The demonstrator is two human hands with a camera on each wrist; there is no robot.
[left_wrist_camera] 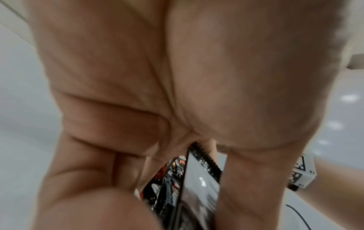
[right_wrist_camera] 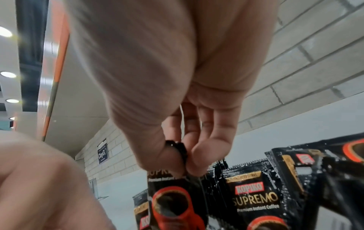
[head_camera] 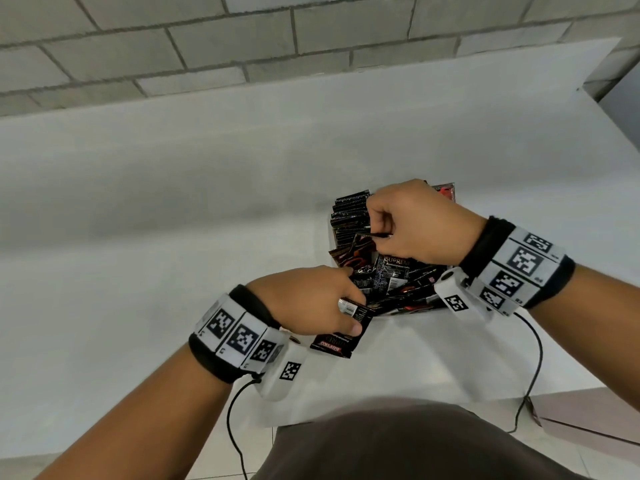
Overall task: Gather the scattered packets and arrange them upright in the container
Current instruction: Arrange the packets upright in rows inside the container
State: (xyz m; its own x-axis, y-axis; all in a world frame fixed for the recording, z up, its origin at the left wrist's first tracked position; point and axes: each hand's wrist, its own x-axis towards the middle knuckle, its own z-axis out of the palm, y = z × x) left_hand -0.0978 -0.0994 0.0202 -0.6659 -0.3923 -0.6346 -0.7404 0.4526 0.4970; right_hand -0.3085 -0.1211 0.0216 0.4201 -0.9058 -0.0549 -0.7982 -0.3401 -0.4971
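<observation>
Two hands work over one heap of black coffee packets (head_camera: 391,282) on the white surface (head_camera: 173,202), close to its near edge. The left hand (head_camera: 308,299) pinches a packet (head_camera: 341,336) between thumb and fingers, its long axis running toward the person, printed end nearest. The right hand (head_camera: 419,223) has fingers (right_wrist_camera: 204,149) clenched on the top edge of another packet (right_wrist_camera: 173,199), which hangs long axis vertical. Behind the heap, a row of packets (head_camera: 349,216) stands on edge, serrated tops up; the container's walls cannot be made out. Bare surface spreads wide to the left and back, up to the block wall (head_camera: 242,46).
</observation>
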